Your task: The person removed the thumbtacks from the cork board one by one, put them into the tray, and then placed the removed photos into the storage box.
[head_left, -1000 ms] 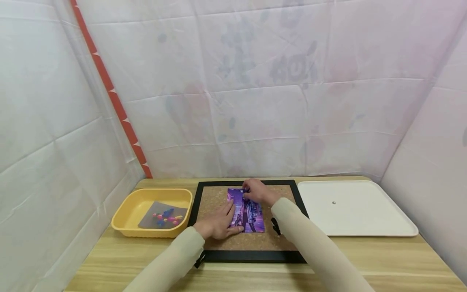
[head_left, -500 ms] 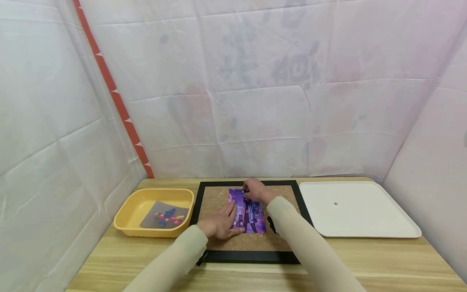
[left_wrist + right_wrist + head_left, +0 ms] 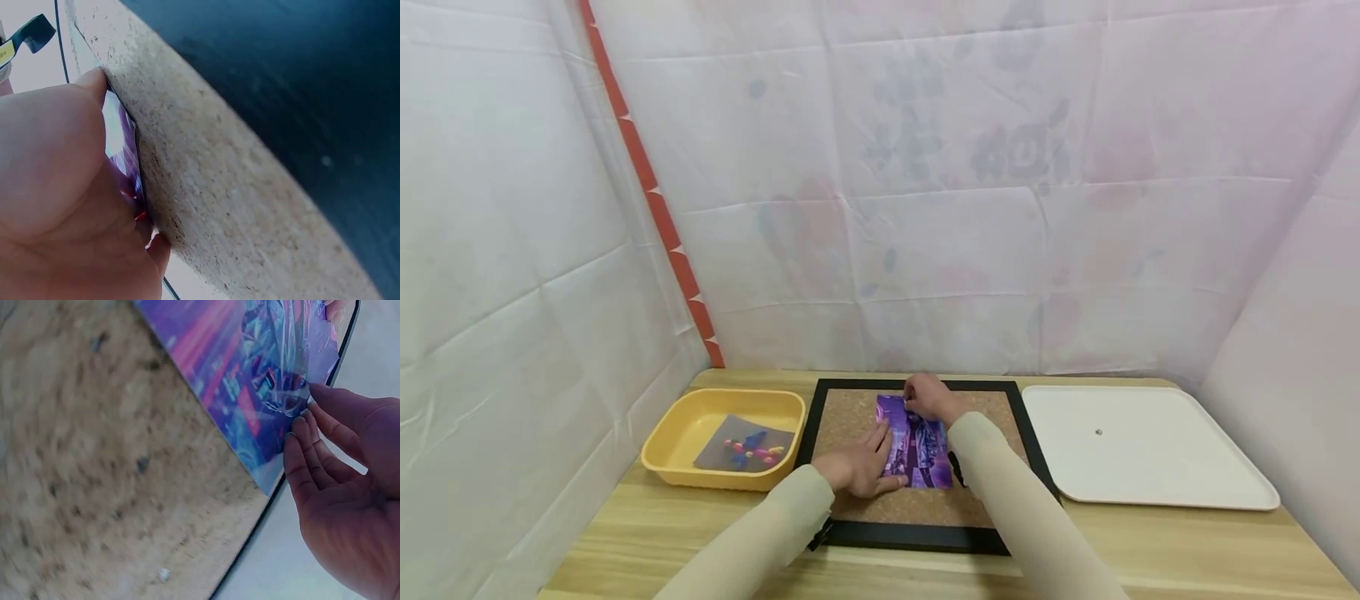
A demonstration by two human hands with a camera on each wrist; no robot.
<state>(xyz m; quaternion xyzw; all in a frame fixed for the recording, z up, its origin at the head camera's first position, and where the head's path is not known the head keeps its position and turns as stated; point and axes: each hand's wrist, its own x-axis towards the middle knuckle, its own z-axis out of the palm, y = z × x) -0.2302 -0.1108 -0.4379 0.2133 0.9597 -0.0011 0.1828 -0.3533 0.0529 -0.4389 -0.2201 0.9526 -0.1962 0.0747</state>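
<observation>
A glossy purple poster [image 3: 931, 473] with a printed figure lies on a black-framed cork board [image 3: 850, 408]. My left hand [image 3: 863, 468] rests with fingers stretched over the poster's left edge, thumb near its bottom. In the left wrist view, my left palm [image 3: 59, 181] hides most of the poster [image 3: 122, 134]. My right hand [image 3: 932, 398] is at the middle of the poster's top edge, fingers bent. In the right wrist view, its thumb and fingertips [image 3: 302, 431] come together against the poster [image 3: 206, 375]; I cannot tell what they pinch, as the fingers cover it.
Left of the board stands a yellow basin [image 3: 658, 454] with a grey sheet [image 3: 718, 454] bearing a coloured print inside. On the right lies a white tray [image 3: 1157, 458] with one small metallic object [image 3: 1099, 432] on it. White sheeting [image 3: 880, 208] surrounds the wooden table [image 3: 625, 542].
The head view has shifted slightly, so the table sits a little lower and further right. Both hands keep their places on the poster, the right still at its top edge.
</observation>
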